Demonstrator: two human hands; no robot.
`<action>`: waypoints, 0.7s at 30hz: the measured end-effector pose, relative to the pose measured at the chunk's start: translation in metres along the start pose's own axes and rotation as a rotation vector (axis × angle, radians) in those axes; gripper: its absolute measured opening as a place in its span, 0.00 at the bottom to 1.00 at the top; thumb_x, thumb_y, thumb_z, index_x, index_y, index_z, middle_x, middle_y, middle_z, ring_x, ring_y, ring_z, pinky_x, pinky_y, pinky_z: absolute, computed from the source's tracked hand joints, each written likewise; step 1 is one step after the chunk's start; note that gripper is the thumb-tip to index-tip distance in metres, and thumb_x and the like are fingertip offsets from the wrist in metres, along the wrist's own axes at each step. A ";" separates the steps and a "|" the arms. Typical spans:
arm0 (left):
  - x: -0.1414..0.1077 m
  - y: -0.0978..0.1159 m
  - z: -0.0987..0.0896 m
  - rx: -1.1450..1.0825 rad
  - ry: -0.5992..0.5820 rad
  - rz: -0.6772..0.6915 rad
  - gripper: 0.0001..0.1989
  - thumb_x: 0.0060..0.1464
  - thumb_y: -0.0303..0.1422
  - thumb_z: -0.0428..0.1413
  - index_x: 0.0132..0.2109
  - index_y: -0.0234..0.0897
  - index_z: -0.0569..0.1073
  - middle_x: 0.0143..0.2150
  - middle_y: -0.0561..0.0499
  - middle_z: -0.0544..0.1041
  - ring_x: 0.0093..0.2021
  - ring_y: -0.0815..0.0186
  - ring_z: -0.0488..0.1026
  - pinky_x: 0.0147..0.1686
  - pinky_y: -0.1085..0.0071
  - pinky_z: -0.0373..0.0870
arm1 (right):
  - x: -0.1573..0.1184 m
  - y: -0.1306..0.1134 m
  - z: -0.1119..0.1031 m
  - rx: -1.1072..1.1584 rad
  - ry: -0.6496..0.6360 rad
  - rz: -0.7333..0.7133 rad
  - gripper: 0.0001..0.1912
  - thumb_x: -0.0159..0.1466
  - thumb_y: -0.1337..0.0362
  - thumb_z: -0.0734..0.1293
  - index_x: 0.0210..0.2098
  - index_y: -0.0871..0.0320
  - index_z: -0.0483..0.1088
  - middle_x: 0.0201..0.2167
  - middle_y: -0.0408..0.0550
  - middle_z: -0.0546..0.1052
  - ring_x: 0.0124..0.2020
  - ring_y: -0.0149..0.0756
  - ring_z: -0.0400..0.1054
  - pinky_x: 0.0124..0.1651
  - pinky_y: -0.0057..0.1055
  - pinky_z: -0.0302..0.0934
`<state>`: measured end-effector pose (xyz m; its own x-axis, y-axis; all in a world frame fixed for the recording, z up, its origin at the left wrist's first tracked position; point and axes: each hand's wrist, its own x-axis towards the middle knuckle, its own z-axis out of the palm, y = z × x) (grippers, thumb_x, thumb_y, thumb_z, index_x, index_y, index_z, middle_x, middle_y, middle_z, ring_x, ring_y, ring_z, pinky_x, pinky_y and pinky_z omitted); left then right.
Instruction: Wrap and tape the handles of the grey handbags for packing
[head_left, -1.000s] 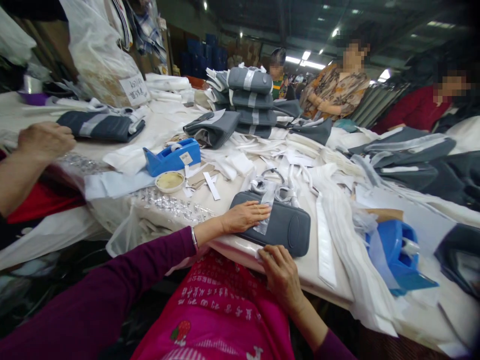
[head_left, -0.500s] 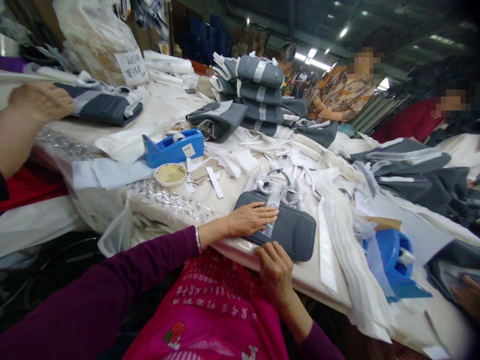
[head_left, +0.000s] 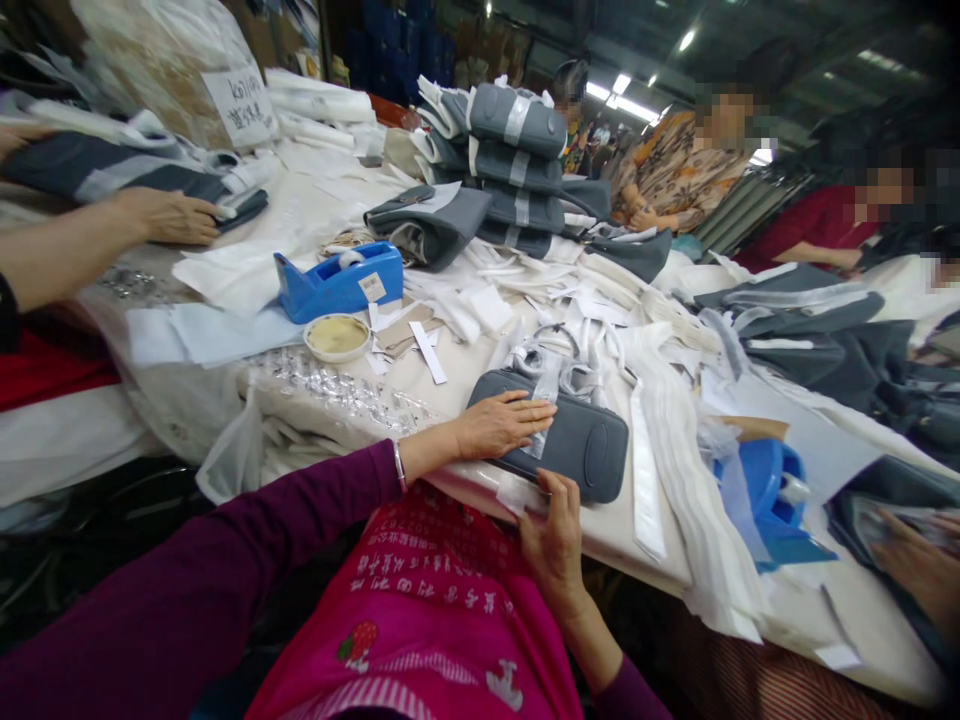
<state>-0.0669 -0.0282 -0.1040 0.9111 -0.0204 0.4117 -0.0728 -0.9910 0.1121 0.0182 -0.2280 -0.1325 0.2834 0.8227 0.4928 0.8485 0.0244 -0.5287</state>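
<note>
A dark grey bag [head_left: 585, 450] lies flat near the table's front edge, with a clear strip [head_left: 545, 390] across its middle and wrapped straps behind it. Flat on the bag and strip rests my left hand [head_left: 504, 425], fingers stretched out. My right hand [head_left: 553, 520] is at the bag's front edge, thumb and fingers pinched around a piece of clear film [head_left: 519, 494]. The film's far end is hard to make out under the bag's edge.
Left of the bag are a blue tape dispenser [head_left: 341, 280] and a round tin [head_left: 337, 338]. Stacked grey bags [head_left: 517, 170] stand behind. Another blue dispenser [head_left: 772, 490] is on the right. A co-worker's hands [head_left: 161, 215] handle a bag at left.
My right hand has moved up slightly against the bag's front edge, and clear film now shows beside its fingers. My left hand stays on the bag. The co-worker's hands at left have shifted.
</note>
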 end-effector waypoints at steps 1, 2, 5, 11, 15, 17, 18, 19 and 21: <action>0.000 0.000 0.000 0.005 0.005 -0.003 0.21 0.64 0.33 0.46 0.63 0.36 0.61 0.67 0.45 0.58 0.67 0.64 0.54 0.66 0.63 0.45 | -0.001 0.000 0.001 -0.004 0.002 0.000 0.28 0.55 0.76 0.60 0.55 0.58 0.59 0.46 0.55 0.64 0.49 0.45 0.59 0.53 0.47 0.59; 0.000 0.000 0.000 0.011 0.011 -0.004 0.21 0.64 0.33 0.46 0.62 0.36 0.61 0.66 0.44 0.59 0.67 0.63 0.54 0.66 0.63 0.46 | -0.001 -0.001 0.002 -0.014 0.003 -0.008 0.26 0.56 0.77 0.59 0.54 0.57 0.60 0.46 0.54 0.64 0.48 0.44 0.59 0.52 0.47 0.59; 0.000 0.001 -0.001 0.018 0.030 0.000 0.22 0.62 0.32 0.49 0.62 0.34 0.61 0.64 0.42 0.62 0.66 0.62 0.56 0.66 0.61 0.48 | 0.004 -0.008 0.004 -0.074 0.000 -0.067 0.17 0.60 0.76 0.58 0.46 0.56 0.67 0.41 0.51 0.67 0.44 0.42 0.60 0.46 0.41 0.60; -0.006 0.003 -0.004 -0.067 0.062 0.046 0.21 0.62 0.31 0.50 0.61 0.34 0.63 0.63 0.44 0.65 0.66 0.64 0.57 0.65 0.63 0.52 | 0.016 -0.022 -0.002 -0.203 -0.008 -0.202 0.11 0.67 0.71 0.59 0.32 0.56 0.70 0.27 0.46 0.68 0.32 0.36 0.60 0.36 0.35 0.54; -0.008 0.003 -0.005 -0.103 0.068 0.042 0.22 0.61 0.30 0.51 0.62 0.34 0.63 0.63 0.44 0.65 0.66 0.65 0.56 0.65 0.62 0.52 | 0.017 -0.027 -0.008 -0.260 -0.015 -0.269 0.13 0.68 0.69 0.58 0.29 0.57 0.70 0.24 0.46 0.67 0.30 0.36 0.59 0.34 0.35 0.51; -0.007 0.004 -0.005 -0.101 0.066 0.038 0.22 0.61 0.30 0.51 0.62 0.34 0.63 0.64 0.44 0.64 0.66 0.65 0.56 0.65 0.61 0.52 | 0.022 -0.027 -0.012 -0.260 -0.037 -0.297 0.15 0.68 0.69 0.57 0.28 0.57 0.70 0.23 0.46 0.66 0.29 0.36 0.59 0.33 0.35 0.51; -0.006 0.004 -0.005 -0.101 0.063 0.035 0.22 0.61 0.30 0.51 0.62 0.34 0.63 0.64 0.44 0.64 0.66 0.64 0.55 0.65 0.61 0.52 | 0.027 -0.026 -0.013 -0.246 -0.050 -0.294 0.15 0.68 0.69 0.57 0.28 0.57 0.70 0.24 0.46 0.67 0.29 0.36 0.59 0.34 0.34 0.52; -0.006 0.005 -0.005 -0.105 0.060 0.029 0.22 0.61 0.30 0.51 0.62 0.34 0.63 0.64 0.44 0.64 0.66 0.65 0.56 0.65 0.61 0.52 | 0.033 -0.024 -0.015 -0.225 -0.062 -0.281 0.15 0.68 0.69 0.58 0.27 0.57 0.70 0.24 0.45 0.67 0.30 0.35 0.59 0.34 0.34 0.52; -0.006 0.005 -0.004 -0.123 0.056 0.010 0.22 0.61 0.31 0.51 0.62 0.34 0.63 0.64 0.44 0.65 0.66 0.65 0.56 0.66 0.61 0.52 | 0.049 -0.017 -0.018 -0.176 -0.073 -0.233 0.14 0.67 0.69 0.59 0.27 0.56 0.71 0.24 0.45 0.67 0.31 0.35 0.60 0.35 0.33 0.54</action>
<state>-0.0743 -0.0328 -0.1020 0.8863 -0.0195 0.4626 -0.1341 -0.9671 0.2162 0.0252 -0.1984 -0.0870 0.0449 0.8454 0.5323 0.9530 0.1236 -0.2767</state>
